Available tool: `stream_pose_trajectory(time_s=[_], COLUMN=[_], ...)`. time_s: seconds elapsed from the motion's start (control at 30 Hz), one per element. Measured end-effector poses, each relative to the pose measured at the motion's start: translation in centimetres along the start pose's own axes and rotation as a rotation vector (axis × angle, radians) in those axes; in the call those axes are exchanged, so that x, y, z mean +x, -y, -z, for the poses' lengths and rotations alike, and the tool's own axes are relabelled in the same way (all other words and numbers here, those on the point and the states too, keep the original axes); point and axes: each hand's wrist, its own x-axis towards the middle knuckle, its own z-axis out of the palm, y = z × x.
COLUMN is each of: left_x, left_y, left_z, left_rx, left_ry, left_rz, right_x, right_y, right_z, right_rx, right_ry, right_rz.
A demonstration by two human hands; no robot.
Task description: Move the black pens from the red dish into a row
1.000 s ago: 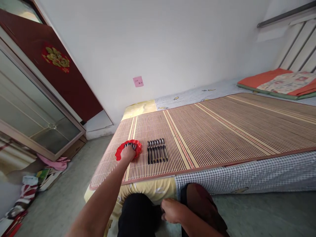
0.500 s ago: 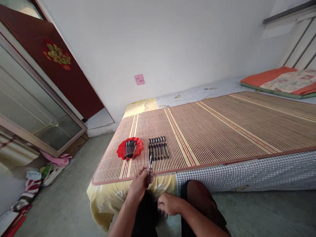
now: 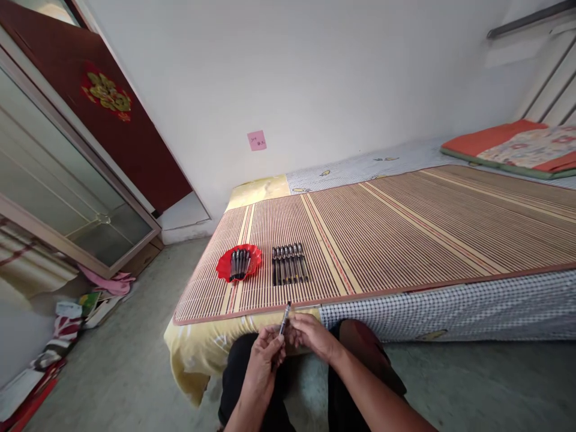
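Observation:
My left hand [image 3: 266, 348] is closed on a dark pen [image 3: 285, 318] that points up and away, just off the near edge of the bed. Close beside the pen's right side is my right hand [image 3: 312, 336], its fingers partly curled and apart, holding nothing that I can see; whether they touch the pen is unclear. A row of several capped pens [image 3: 288, 264] lies side by side on the striped mat [image 3: 382, 228]. To their left, a red scalloped plate [image 3: 221, 267] holds several more pens [image 3: 240, 264].
The mat covers a bed with a yellow cloth [image 3: 202, 342] and a checked sheet [image 3: 450, 312] along its near side. A folded orange quilt [image 3: 508, 141] lies at the far right. A pink note [image 3: 257, 140] is stuck on the wall. Clothes and other items [image 3: 67, 321] lie at left.
My left hand has drawn the pen back from the mat's edge toward me. My right hand has risen to beside the pen, and its fingers have opened somewhat.

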Motion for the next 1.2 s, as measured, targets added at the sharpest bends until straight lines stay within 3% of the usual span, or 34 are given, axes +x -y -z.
stream_pose_trajectory(time_s=[0.23, 0.47, 0.67, 0.87, 1.03, 1.2], left_x=[-0.2, 0.4, -0.2, -0.8, -0.1, 0.9], left_y=[1.5, 2.0, 2.4, 2.8, 4.6, 6.3], left_z=[-0.1, -0.2, 0.1, 0.6, 1.9, 1.9], left_rx=[0.07, 0.231, 0.212, 0.143, 0.057, 0.056], left_ry=[0.093, 0.061, 0.113, 0.163, 0.192, 0.223], left_rz=[0.048, -0.061, -0.009, 0.052, 0.12, 0.157], right_x=[-0.5, -0.8, -0.8, -1.7, -2.2, -1.0], right_y=[1.3, 1.9, 2.1, 3.0, 4.1, 7.9], right_z=[-0.1, -0.3, 0.4, 0.4, 1.8, 4.0], right_rx=[-0.085, -0.118, -0.022, -0.191, -0.355, -0.465], right_ry=[-0.107, -0.118, -0.236, -0.39, -0.647, -0.649], right_rz=[0.094, 0.095, 0.127, 0.26, 0.373, 0.393])
